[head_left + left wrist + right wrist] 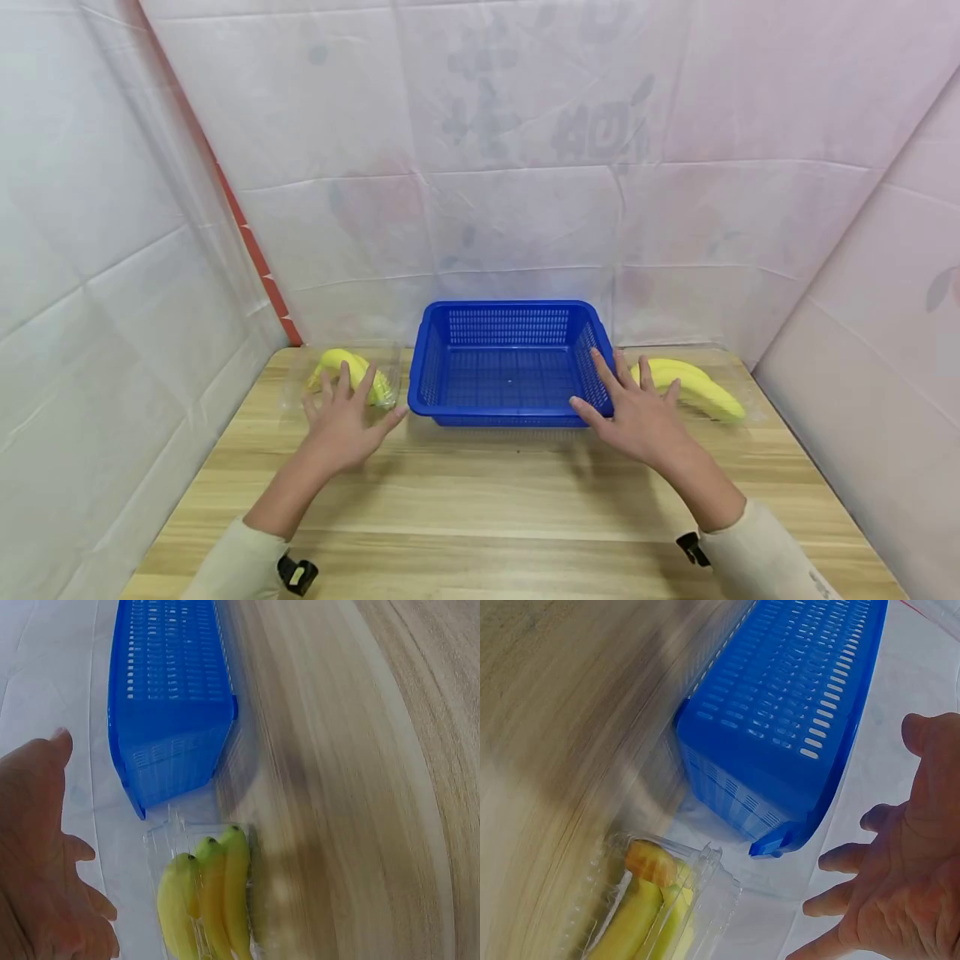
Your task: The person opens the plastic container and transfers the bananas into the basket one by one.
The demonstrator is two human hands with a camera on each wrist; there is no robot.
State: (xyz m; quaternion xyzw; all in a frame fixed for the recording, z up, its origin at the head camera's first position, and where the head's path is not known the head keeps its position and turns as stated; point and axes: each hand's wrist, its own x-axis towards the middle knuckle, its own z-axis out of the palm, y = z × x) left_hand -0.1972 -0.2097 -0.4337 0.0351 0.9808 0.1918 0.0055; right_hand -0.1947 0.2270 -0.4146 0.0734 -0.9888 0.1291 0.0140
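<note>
The tabletop (pixel 487 500) is seen nearest, below both wrists. Beyond it, the fingers of the left hand (pixel 343 429) and right hand (pixel 641 421) are spread apart, with nothing held. Between them is set the blue basket (pixel 510 412), probably light and fairly stiff, best gripped by its end rims. Just past the left fingertips, left bananas (pixel 212 892) are enclosed in a clear left box (pixel 163 846); past the right ones, right bananas (pixel 678 379) are similarly packed. Such thin plastic may prove slippery and easily crushed; its sides are best held.
</note>
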